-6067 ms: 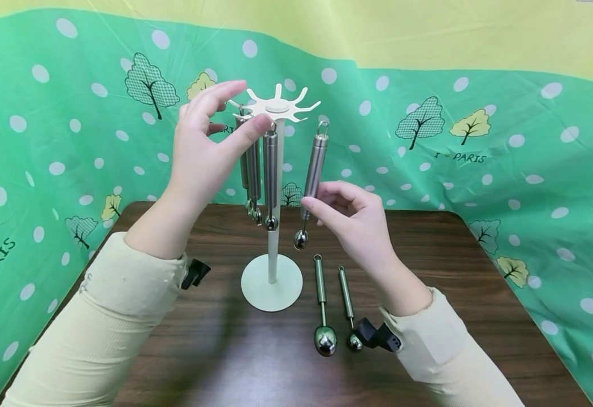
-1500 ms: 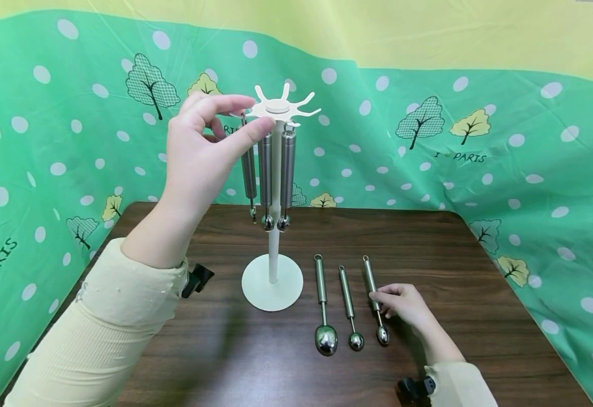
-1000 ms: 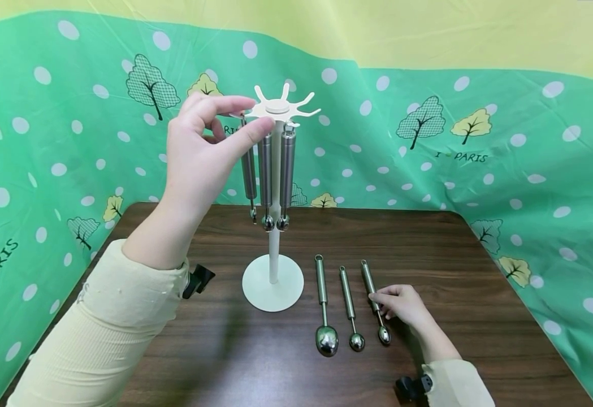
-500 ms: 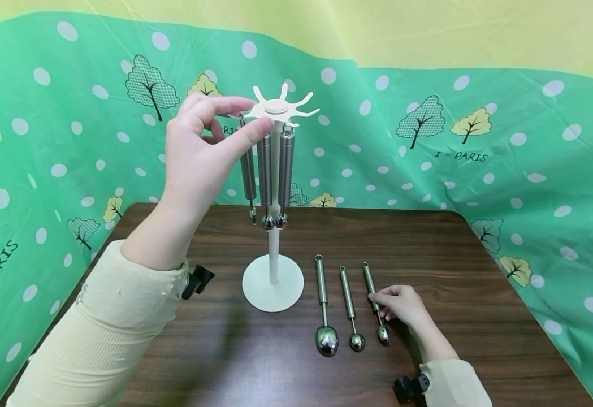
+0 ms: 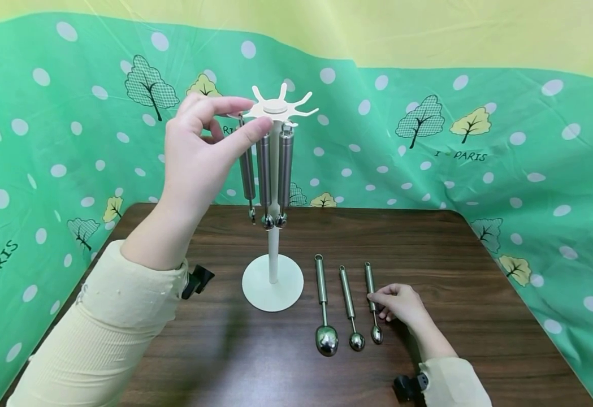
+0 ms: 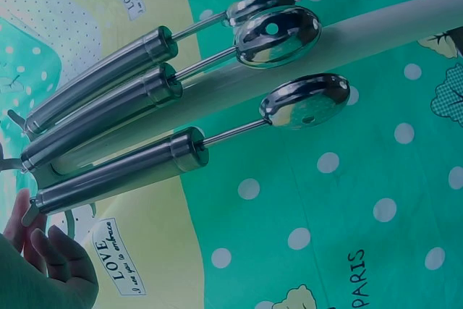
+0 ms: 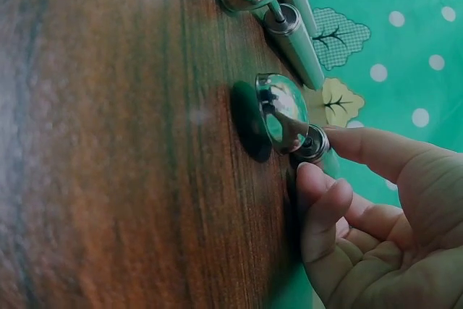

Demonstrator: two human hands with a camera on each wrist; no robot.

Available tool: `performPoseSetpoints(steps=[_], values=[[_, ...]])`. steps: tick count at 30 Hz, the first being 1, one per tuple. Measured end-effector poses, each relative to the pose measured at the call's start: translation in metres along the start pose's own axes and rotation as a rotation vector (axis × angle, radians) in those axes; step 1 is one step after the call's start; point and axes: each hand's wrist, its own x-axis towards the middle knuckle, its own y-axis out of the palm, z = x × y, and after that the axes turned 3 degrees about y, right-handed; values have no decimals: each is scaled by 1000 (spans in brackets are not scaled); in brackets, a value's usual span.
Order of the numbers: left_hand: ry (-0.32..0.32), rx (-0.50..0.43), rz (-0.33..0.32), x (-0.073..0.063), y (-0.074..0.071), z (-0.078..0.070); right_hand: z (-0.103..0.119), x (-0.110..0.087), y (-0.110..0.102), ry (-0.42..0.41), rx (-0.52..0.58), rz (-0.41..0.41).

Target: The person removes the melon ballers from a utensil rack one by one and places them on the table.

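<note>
In the head view a white rack (image 5: 273,243) with hooked arms carries several steel melon ballers, among them a hanging melon baller (image 5: 285,167), bowls down. My left hand (image 5: 199,135) is up at the rack's top, thumb and forefinger pinching its edge. The left wrist view shows three hanging ballers close, a nearer melon baller (image 6: 123,175) at my fingertips. At the right, my right hand (image 5: 400,305) pinches the handle of a small melon baller (image 5: 369,280) lying on the table. In the right wrist view its rounded bowl (image 7: 282,113) faces the camera.
Left of my right hand lie a large oval melon baller (image 5: 327,339) and a smaller melon baller (image 5: 347,294), roughly side by side. The brown table (image 5: 215,350) ends at a green printed cloth (image 5: 367,181) behind.
Since the oldest frame, my right hand has brought the small baller from beside the rack onto the table, and the rack's top has turned. Lately that baller has swung straighter, its bowl moving left.
</note>
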Motion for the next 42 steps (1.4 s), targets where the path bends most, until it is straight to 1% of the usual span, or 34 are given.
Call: performPoseSetpoints(steps=[7,17,24,28,33,36,40,42], values=[[-4,-4,0,0,1,0,0,1,-3,-30,3,20],[1,3,-1,0,1,0,1,3,-2,-40,-7,23],[58,7,-15,-1,2,2,1,2,0,-29,-8,17],[67,-1,-14,-2,3,2,1,1,0,-31,-7,22],[57,-14,-7,-2,4,1,1,-1,-2,-37,-8,31],[77,-7,-6,-2,5,1,2,-2,-4,-44,-3,32],[114,17,-2,-3,5,1,2,-1,-6,-46,9,-1],[103,13,1,-4,5,1,4,-1,-7,-48,10,-20]])
